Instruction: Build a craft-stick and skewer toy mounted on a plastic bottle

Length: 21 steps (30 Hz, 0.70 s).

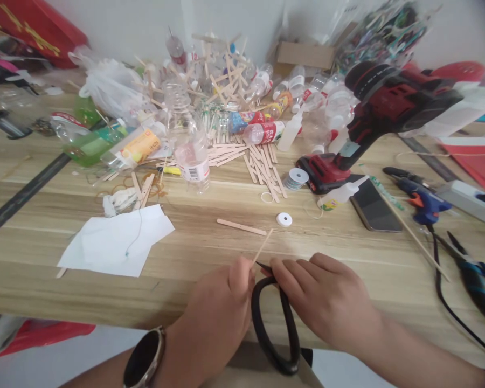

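My left hand (pixel 222 302), below a watch on the wrist, is closed around a thin wooden stick (pixel 263 247) that points up and right. Black-handled scissors (pixel 291 331) hang between my hands, their loop toward me and a dark tip beside the stick. My right hand (pixel 323 296) is closed on the scissors near the pivot; its fingers hide most of the blades. Just beyond my hands a flat craft stick (pixel 241 227) lies on the wooden table (pixel 194 248), with a white round cap (pixel 284 219) to its right.
Plastic bottles (pixel 192 161) and piled craft sticks (pixel 262 167) fill the back. At right are a red drill (pixel 327 170), a phone (pixel 374 205), a glue bottle (pixel 339 195), a glue gun (pixel 422 202) and pliers (pixel 475 280). White paper (pixel 113 242) lies at left.
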Available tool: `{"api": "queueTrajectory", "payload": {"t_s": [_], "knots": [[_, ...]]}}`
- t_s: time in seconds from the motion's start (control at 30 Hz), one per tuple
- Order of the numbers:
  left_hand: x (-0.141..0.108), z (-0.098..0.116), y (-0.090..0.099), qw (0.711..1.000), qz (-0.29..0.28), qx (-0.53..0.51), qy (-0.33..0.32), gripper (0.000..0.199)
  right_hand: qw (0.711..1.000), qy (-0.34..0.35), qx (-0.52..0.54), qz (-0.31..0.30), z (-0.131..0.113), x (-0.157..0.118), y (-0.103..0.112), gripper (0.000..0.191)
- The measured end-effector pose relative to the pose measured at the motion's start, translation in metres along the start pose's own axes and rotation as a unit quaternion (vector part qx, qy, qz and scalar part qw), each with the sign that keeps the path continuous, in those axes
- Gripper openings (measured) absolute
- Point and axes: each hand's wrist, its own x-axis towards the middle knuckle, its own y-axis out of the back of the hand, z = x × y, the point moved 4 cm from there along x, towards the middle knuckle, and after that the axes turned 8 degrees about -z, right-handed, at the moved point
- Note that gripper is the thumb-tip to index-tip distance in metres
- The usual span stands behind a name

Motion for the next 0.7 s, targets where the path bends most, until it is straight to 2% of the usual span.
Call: {"api": "queueTrajectory", "payload": {"t_s": [0.07, 0.13, 0.17, 0.23, 0.27, 0.3, 0.33, 0.4, 0.43, 0.47, 0.53, 0.6, 0.7], "knots": [[0.000, -0.001, -0.003, 1.000, -0.004, -0.024, 0.011, 0.022, 0.999, -0.027, 0.016, -0.011, 0.003, -0.001, -0.001, 0.045], [0.001, -0.004, -0.002, 0.999, 0.040, -0.005, 0.008, 0.021, 0.985, -0.096, 0.127, -0.069, 0.004, -0.001, -0.006, 0.053], [0.001, -0.007, -0.001, 0.998, 0.063, 0.004, 0.012, 0.020, 0.962, -0.138, 0.203, -0.117, 0.003, -0.001, -0.010, 0.056], [0.002, -0.015, 0.002, 0.996, 0.080, -0.019, 0.047, 0.020, 0.900, -0.207, 0.323, -0.208, -0.002, -0.004, -0.017, 0.060], [0.002, -0.020, 0.003, 0.993, 0.069, -0.056, 0.072, 0.020, 0.879, -0.226, 0.353, -0.227, -0.005, -0.006, -0.018, 0.061], [0.003, -0.022, 0.004, 0.989, 0.050, -0.104, 0.093, 0.020, 0.875, -0.233, 0.364, -0.218, -0.006, -0.007, -0.017, 0.059], [0.003, -0.024, 0.005, 0.981, 0.024, -0.158, 0.109, 0.019, 0.893, -0.222, 0.347, -0.184, -0.006, -0.007, -0.014, 0.055], [0.002, -0.022, 0.007, 0.959, -0.023, -0.249, 0.130, 0.017, 0.960, -0.148, 0.229, -0.070, -0.007, -0.007, 0.000, 0.047], [0.001, -0.020, 0.008, 0.948, -0.041, -0.282, 0.141, 0.020, 0.982, -0.102, 0.160, -0.018, -0.009, -0.007, 0.006, 0.044], [0.000, -0.018, 0.009, 0.937, -0.053, -0.309, 0.153, 0.023, 0.992, -0.060, 0.108, 0.020, -0.010, -0.007, 0.011, 0.041], [-0.003, -0.014, 0.009, 0.920, -0.071, -0.344, 0.175, 0.028, 0.998, 0.009, 0.033, 0.057, -0.013, -0.008, 0.017, 0.041], [-0.005, -0.012, 0.009, 0.909, -0.086, -0.363, 0.188, 0.030, 0.995, 0.059, -0.045, 0.066, -0.016, -0.008, 0.020, 0.040], [-0.006, -0.011, 0.008, 0.905, -0.098, -0.368, 0.189, 0.032, 0.972, 0.104, -0.193, 0.086, -0.020, -0.010, 0.022, 0.037]]}}
